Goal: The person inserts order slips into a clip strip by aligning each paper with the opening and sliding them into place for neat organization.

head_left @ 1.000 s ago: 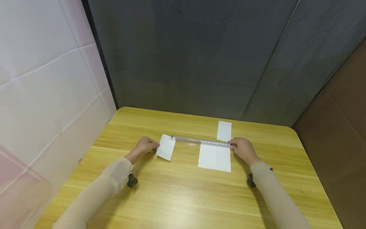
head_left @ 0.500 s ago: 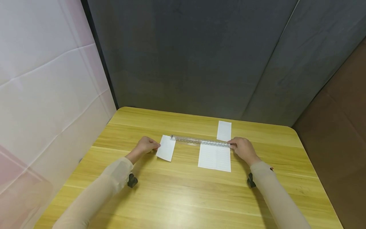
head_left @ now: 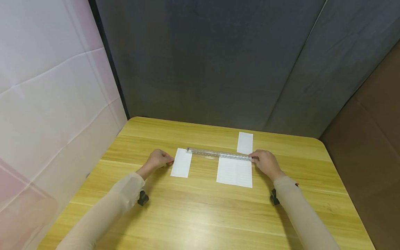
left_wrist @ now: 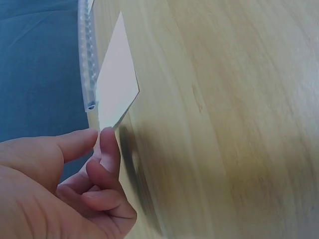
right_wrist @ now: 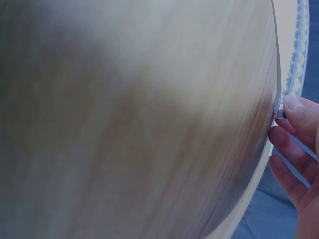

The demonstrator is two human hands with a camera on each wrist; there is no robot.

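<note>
Table: yellow wood-grain table top (head_left: 200, 208) with rounded corners, set against grey padded wall panels (head_left: 218, 62).
Large sheet: white rectangular sheet of paper (head_left: 235, 172), flat, right of centre; its far edge lies under the ruler.
Ruler: long clear plastic ruler (head_left: 218, 153) lying crosswise between the two hands.
Left slip: small white paper slip (head_left: 181, 163), flat by the ruler's left end.
Far slip: small white slip (head_left: 245, 142) beyond the ruler.
Left hand: left hand (head_left: 159, 159) curled, thumb and forefinger pinching the left slip's corner (left_wrist: 107, 129).
Right hand: right hand (head_left: 265, 162) fingers curled, holding the ruler's right end (right_wrist: 285, 107).
</note>
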